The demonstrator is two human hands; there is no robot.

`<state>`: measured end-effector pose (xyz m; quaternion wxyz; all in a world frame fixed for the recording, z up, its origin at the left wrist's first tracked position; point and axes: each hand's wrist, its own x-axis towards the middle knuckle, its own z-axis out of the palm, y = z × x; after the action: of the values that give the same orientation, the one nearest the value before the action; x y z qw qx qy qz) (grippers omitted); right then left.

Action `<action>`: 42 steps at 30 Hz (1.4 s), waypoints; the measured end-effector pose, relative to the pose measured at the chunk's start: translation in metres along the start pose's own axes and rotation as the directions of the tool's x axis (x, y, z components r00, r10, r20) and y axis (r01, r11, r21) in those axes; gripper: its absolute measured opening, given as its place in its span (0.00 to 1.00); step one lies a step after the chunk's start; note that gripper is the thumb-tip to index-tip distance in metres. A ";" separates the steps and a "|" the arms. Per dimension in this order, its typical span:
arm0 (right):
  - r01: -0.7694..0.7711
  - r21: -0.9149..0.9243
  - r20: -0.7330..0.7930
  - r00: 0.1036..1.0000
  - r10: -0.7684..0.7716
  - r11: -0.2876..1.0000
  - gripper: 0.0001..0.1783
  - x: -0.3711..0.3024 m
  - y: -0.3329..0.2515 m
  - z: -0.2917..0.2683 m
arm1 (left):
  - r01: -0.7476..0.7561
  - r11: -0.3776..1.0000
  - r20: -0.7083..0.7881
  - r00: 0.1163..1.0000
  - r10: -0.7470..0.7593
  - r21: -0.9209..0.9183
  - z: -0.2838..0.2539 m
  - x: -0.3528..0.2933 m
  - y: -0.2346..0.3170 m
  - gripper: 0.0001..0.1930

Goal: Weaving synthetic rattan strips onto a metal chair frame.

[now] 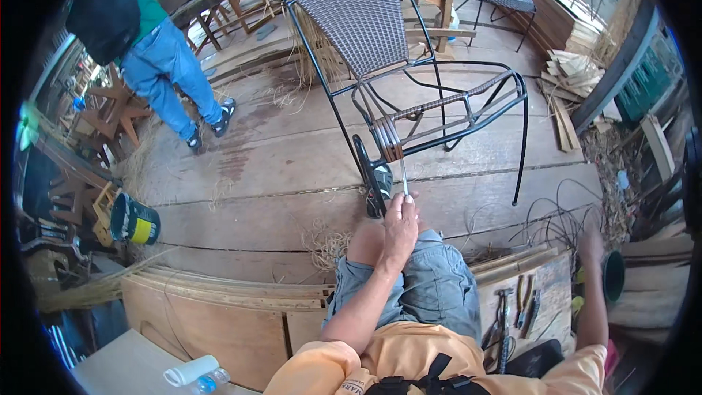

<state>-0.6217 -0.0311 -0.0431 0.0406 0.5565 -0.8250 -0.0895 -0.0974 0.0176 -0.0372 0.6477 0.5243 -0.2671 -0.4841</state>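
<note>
A chair with a black metal frame (521, 132) stands in front of my knees, its back woven in grey-brown strips (358, 18). The seat is an open frame, with several brown strips (387, 139) wound round its near left corner. A pale, narrow weaving strip (405, 175) runs from that corner down to my left hand (401, 223), whose fingers are closed on it. My right hand (591, 245) is stretched far out to the right, beside a tangle of dark strands (556, 219) and above a dark green bucket (613, 276). Its fingers are smeared by motion.
Pliers (523, 298) and a hammer (503, 307) lie on a board right of my lap. A black bucket (134, 219) stands at left. A person in blue trousers (164, 66) stands at far left. Loose fibres (325, 241) litter the floor. A cup (191, 371) sits lower left.
</note>
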 end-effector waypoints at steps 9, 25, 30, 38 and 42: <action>-0.655 0.745 0.242 0.442 -0.864 -0.127 0.13 -0.148 -0.401 -0.124 | -0.389 0.613 0.288 0.921 0.261 0.688 -0.006 -0.050 -0.004 0.07; 0.340 0.775 -0.629 0.505 -0.591 -0.533 0.11 -0.159 -0.381 -0.161 | -0.554 -0.030 0.494 0.716 0.492 0.832 -0.020 0.099 0.111 0.31; -0.169 0.720 -0.423 0.662 -0.619 -0.673 0.16 -0.166 -0.392 -0.185 | -0.550 -0.126 0.504 0.618 0.603 0.825 -0.016 0.101 0.101 0.27; -0.311 0.788 -0.118 0.770 -0.627 -0.531 0.19 -0.200 -0.380 -0.136 | -0.584 -0.253 0.586 0.497 0.640 0.771 -0.018 0.107 0.102 0.23; -0.344 0.782 -0.074 0.777 -0.626 -0.519 0.19 -0.205 -0.379 -0.126 | -0.575 -0.261 0.590 0.514 0.623 0.776 -0.016 0.104 0.100 0.23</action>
<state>-0.1784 0.0072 0.0139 -0.7089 0.3769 -0.3195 0.5033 -0.0083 -0.0722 0.0348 0.3109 0.5995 -0.7095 0.2013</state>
